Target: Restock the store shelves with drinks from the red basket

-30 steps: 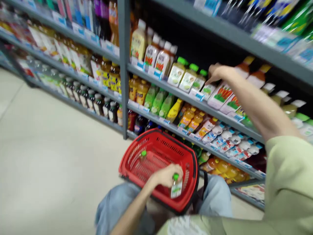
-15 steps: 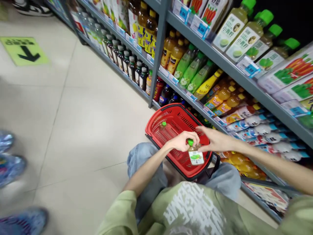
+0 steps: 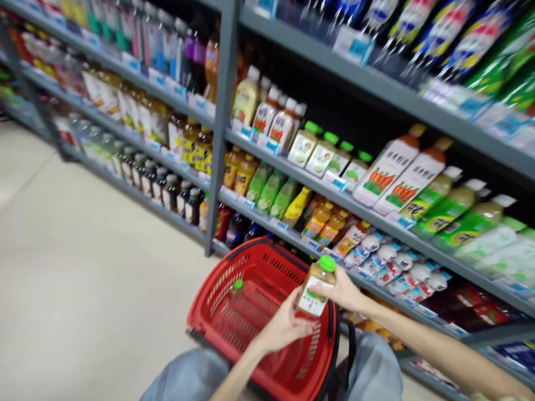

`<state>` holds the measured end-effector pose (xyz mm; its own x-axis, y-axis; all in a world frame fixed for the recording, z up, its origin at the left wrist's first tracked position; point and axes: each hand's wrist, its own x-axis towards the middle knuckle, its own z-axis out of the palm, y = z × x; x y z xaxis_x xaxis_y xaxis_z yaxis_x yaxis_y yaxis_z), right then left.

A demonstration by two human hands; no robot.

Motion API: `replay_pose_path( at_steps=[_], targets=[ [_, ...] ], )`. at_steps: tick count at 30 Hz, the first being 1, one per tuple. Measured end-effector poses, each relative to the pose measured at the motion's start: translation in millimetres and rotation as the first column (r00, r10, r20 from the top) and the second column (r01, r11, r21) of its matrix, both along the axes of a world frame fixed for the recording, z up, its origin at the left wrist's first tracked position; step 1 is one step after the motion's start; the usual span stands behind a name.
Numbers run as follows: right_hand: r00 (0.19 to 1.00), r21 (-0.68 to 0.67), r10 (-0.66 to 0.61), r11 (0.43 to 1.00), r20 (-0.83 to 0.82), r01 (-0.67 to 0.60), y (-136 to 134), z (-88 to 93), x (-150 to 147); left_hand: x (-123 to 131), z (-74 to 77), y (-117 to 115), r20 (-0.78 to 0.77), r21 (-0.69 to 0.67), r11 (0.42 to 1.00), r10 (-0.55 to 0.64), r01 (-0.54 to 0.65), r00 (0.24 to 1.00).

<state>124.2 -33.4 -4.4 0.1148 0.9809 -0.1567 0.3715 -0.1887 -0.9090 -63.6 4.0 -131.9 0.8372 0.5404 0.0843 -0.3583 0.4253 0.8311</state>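
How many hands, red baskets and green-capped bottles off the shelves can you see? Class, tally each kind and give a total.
Hands: 2 (left hand, right hand)
Red basket: 1
Green-capped bottles: 2 (held bottle, bottle in the basket)
Total: 5

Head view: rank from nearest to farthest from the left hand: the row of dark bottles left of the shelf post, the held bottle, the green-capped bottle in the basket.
1. Held bottle: touching the left hand.
2. Basket bottle: left part of the basket.
3. Dark bottle row: bottom shelf, far left.
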Motion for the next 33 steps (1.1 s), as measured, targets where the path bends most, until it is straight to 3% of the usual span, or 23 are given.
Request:
replay_pose_path(
  at_steps=[2,4,7,15,18,21,24,27,30,33],
  targets=[
    [0.998,0.018,0.059,0.998,-0.026,-0.058,8.1,4.4,-2.5,5.1,-7.2,0.1,-0.060,0.024,0.998,0.062,-0.061,0.996],
    [0.988,0.054,0.130,0.989,0.083,-0.135,11.9,10.1,-5.1,4.5,-7.3,0.8,-0.122,0.103,0.986,0.140,-0.128,0.983],
    [0.949,0.108,0.162,0.974,0.272,-0.198,14.4,23.1,-4.9,-2.0,0.8,3.2,-0.180,0.169,0.971,0.201,-0.171,0.963],
    [0.864,0.153,0.294,0.911,0.409,-0.382,20.7,70.5,-11.0,-10.9,19.3,10.7,-0.155,0.255,0.933,0.297,-0.252,0.942],
    [0.826,0.131,0.314,0.900,0.467,-0.416,19.9,84.7,-19.0,-11.4,17.5,9.8,-0.168,0.225,0.936,0.310,-0.270,0.936],
    [0.788,0.115,0.325,0.889,0.523,-0.443,22.0,104.3,-19.6,-10.7,10.7,7.9,-0.115,0.115,0.964,0.252,-0.239,0.961],
    [0.777,0.153,0.248,0.903,0.578,-0.402,30.3,144.4,-4.3,-13.4,4.9,10.0,-0.054,0.149,0.972,0.192,-0.182,0.980],
    [0.761,0.307,-0.001,0.915,0.649,-0.260,47.2,204.5,26.4,-19.4,3.8,17.4,-0.212,0.339,0.933,0.203,-0.123,0.956],
    [0.634,0.422,-0.259,0.899,0.728,-0.117,74.0,261.7,60.4,-22.7,3.5,24.9,-0.363,0.518,0.853,0.284,-0.061,0.888],
    [0.453,0.448,-0.364,0.890,0.814,-0.089,107.2,294.5,85.3,-22.8,-1.7,29.9,-0.439,0.662,0.749,0.343,0.041,0.830]
  ],
)
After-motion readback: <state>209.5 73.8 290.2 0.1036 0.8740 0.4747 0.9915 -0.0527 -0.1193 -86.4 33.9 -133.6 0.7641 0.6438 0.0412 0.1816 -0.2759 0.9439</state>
